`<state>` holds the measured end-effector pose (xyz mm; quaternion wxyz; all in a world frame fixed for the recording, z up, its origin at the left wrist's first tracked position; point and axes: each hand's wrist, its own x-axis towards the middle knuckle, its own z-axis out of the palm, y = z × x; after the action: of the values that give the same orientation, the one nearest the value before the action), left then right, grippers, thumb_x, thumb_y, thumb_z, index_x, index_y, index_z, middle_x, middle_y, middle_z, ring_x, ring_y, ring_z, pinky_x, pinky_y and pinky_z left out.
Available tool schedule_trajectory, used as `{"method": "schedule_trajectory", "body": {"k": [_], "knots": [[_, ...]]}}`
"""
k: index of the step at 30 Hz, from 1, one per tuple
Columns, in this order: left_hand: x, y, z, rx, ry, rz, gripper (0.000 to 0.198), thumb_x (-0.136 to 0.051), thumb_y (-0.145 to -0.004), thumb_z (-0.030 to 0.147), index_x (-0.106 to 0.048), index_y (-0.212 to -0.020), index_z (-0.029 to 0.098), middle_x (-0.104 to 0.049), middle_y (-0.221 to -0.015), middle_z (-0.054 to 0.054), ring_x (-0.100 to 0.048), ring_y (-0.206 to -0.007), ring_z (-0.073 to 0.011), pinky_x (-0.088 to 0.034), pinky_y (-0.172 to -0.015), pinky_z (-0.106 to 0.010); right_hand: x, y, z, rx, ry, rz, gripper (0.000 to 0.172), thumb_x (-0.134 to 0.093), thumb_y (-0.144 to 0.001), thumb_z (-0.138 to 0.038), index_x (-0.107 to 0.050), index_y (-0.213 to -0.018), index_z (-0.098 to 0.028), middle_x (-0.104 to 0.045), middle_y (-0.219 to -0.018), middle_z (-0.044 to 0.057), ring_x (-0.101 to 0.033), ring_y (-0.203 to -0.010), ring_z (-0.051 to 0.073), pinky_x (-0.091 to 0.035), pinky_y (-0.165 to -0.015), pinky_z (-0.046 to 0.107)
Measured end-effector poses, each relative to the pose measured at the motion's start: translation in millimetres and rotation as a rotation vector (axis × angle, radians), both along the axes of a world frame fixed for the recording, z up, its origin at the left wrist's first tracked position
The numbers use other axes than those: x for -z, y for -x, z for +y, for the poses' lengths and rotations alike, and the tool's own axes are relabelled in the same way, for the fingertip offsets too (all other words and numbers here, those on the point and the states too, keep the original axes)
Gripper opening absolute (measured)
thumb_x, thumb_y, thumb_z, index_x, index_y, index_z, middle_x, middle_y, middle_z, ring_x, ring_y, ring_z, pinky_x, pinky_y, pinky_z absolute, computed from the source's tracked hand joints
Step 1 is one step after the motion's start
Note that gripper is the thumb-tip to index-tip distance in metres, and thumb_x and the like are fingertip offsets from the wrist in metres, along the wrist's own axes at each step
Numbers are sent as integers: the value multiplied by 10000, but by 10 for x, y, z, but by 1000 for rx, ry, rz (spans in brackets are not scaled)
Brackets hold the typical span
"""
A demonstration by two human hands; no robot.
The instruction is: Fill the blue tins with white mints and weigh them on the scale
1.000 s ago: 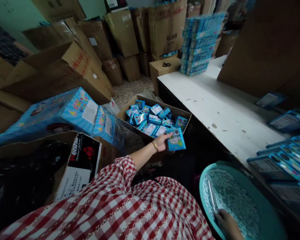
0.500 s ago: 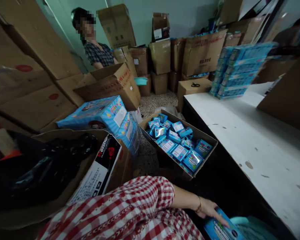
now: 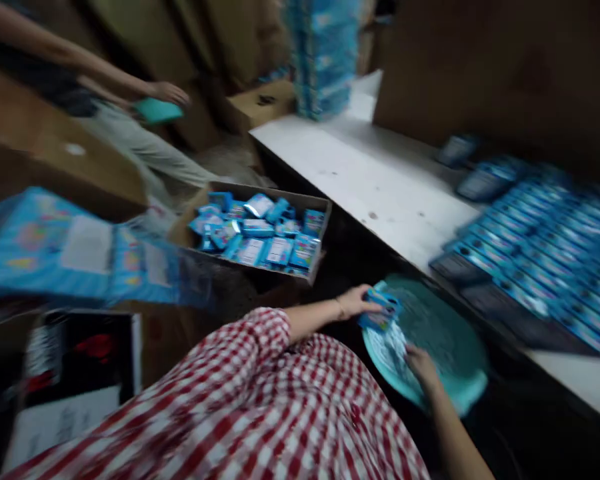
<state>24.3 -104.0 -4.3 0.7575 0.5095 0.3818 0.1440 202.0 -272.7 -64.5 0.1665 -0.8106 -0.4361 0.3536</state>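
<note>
My left hand [image 3: 356, 304] is closed on a small blue printed box [image 3: 380, 312], held over the near left rim of a turquoise basin [image 3: 473, 390]. Just below the box, my right hand [image 3: 422, 367] has its fingers closed on a shiny whitish packet [image 3: 394, 343], blurred by motion, which meets or overlaps the box's lower end. Pale, see-through contents lie in the basin. To the left of my hands, a shallow open carton [image 3: 250, 265] holds many similar blue boxes [image 3: 279, 251], lying in a loose heap.
Rows of blue boxes [image 3: 525, 227] stand on the white table [image 3: 350, 160] at right, beside a large brown cardboard panel [image 3: 480, 67]. A tall blue stack [image 3: 325, 60] is at its far end. At left are wrapped blue cartons [image 3: 90, 253] and a co-worker's hand [image 3: 169, 93] with a turquoise tray [image 3: 157, 111].
My view has swung right and down. My left hand has brought the blue box over the basin, and my right hand has come into view with the whitish packet. The co-worker is nearer the tray.
</note>
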Motion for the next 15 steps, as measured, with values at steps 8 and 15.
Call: {"method": "schedule_trajectory", "body": {"k": [8,15], "knots": [[183,-432,120,70,-420,-93,459,-708,-629,213,-537,-1051,152,-608,-901,-10,-567,-847,-154,-439,-834,-293,-447,-337,-427,335,-42,369,444,-446,-520,-258,-725,-836,-118,-668,-681,26,-523,-589,137,-419,-555,230],[313,-715,-56,157,-582,-49,400,-667,-652,163,-536,-1030,157,-604,-969,-33,-563,-917,-177,-419,-868,-302,-1000,-498,-520,374,-81,446,409,-537,-563,-285,-716,-882,-102,-616,-616,4,-456,-568,111,-364,-556,223]]}}
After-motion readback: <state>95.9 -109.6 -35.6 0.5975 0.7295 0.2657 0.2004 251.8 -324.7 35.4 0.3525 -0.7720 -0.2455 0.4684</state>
